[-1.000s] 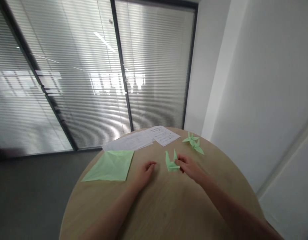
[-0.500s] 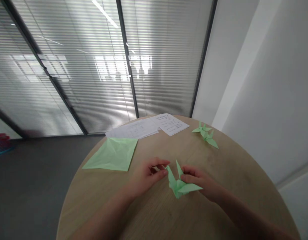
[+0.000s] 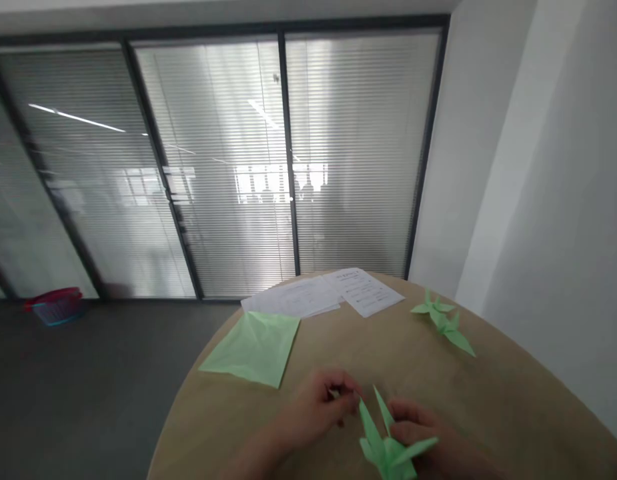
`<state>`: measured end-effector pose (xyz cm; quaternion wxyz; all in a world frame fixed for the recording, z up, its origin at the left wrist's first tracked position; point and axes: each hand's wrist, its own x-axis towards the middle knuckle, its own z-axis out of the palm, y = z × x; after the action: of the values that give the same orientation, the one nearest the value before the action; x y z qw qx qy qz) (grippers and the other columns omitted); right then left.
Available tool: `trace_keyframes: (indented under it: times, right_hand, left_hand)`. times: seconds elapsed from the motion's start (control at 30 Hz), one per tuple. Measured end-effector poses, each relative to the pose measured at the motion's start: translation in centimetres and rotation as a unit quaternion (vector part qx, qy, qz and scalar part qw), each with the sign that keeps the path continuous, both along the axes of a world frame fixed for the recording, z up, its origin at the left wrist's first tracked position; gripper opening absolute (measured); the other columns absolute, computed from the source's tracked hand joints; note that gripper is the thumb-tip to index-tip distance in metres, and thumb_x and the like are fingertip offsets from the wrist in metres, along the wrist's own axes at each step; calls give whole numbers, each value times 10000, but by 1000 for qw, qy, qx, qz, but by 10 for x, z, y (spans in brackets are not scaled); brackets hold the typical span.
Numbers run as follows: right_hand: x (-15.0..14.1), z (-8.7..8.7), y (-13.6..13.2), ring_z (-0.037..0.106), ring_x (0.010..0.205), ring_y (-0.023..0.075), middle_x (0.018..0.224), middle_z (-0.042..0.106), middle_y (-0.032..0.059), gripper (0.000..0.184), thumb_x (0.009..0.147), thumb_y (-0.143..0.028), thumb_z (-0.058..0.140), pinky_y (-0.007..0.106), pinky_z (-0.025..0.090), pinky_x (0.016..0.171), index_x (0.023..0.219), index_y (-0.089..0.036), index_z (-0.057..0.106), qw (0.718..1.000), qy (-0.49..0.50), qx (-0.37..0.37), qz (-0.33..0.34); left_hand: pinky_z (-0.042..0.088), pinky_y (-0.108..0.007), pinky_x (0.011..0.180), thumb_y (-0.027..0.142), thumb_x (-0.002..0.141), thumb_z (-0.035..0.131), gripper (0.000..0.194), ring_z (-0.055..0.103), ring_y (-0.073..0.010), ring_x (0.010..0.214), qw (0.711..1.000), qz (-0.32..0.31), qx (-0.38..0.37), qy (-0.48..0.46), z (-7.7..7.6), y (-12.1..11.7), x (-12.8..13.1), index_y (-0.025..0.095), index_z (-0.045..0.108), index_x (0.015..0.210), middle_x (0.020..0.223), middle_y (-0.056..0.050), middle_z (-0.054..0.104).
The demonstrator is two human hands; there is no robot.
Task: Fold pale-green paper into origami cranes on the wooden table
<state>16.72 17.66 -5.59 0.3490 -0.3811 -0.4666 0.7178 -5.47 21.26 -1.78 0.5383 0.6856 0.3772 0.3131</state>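
A light green paper crane (image 3: 385, 443) is held over the round wooden table (image 3: 513, 400) near its front edge. My right hand (image 3: 421, 437) is closed on the crane's body and wing from the right. My left hand (image 3: 321, 410) pinches one of its upright points from the left. Both wrists run out of the bottom of the picture.
A flat creased green paper square (image 3: 253, 347) lies at the table's left. White printed sheets (image 3: 323, 297) lie at the far edge. Two more folded green cranes (image 3: 443, 320) sit at the far right. Glass walls with blinds stand behind; a red basket (image 3: 55, 305) is on the floor.
My right hand lifted the crane and drew it nearer to me. My left hand came over and took one of its points. The view has tipped upward.
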Motion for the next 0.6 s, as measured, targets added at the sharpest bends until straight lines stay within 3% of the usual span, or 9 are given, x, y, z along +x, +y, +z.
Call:
trace_keyframes:
  times: [0.17, 0.27, 0.4, 0.6]
  right_hand:
    - [0, -6, 3, 500, 591, 112, 682, 583, -15, 286, 650, -390, 769, 229, 354, 596, 822, -187, 663, 999, 19, -23, 21]
    - [2, -4, 3, 512, 604, 117, 680, 576, -19, 264, 652, -369, 760, 229, 363, 605, 820, -189, 665, 999, 12, -27, 27]
    - [5, -1, 0, 532, 633, 118, 683, 582, -21, 228, 669, -347, 761, 229, 377, 630, 815, -190, 682, 999, 17, -32, 9]
    - [9, -4, -1, 568, 668, 137, 717, 624, -7, 260, 635, -360, 788, 241, 404, 660, 815, -193, 699, 999, 31, -32, 4]
  left_hand:
    - [481, -225, 573, 339, 838, 611, 195, 539, -112, 623, 1000, -6, -6, 1, -3, -4, 3, 146, 638, 852, 712, 8, 565]
    - [456, -215, 593, 214, 827, 568, 115, 539, -108, 633, 995, -3, 77, 56, 1, -7, 0, 155, 660, 864, 722, 11, 576]
    - [454, -204, 641, 115, 774, 569, 196, 586, -120, 707, 966, -10, 211, 146, 16, -11, -6, 172, 715, 891, 809, -17, 661]
    - [490, -209, 676, 115, 773, 582, 216, 638, -132, 721, 954, -41, 240, 176, 29, -14, -9, 194, 749, 885, 821, -25, 700]
